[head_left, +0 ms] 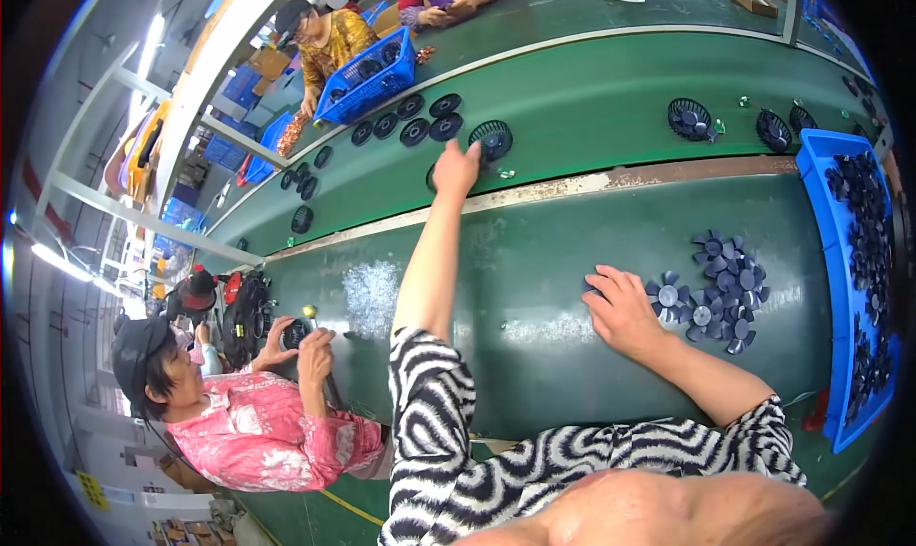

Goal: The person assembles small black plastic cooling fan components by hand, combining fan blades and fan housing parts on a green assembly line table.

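Observation:
My left hand (456,170) reaches over the rail onto the green conveyor belt, its fingers curled at a black round fan housing (432,178) that the hand mostly covers. Just beyond, on the belt, lies a ribbed black fan housing (490,139) with a small green-and-white part (507,174) close by. My right hand (625,309) rests low over the green table, fingers bent around a dark fan blade (591,286) that shows only at the fingertips. To its right, a heap of dark fan blades (725,283) lies loose on the tabletop.
At the right edge stands a blue tray (822,288) full of fan blades. Several black discs (413,131) and more housings (689,118) lie along the belt. A person in pink (277,422) works at my left; others sit across the belt beside a blue basket (367,97).

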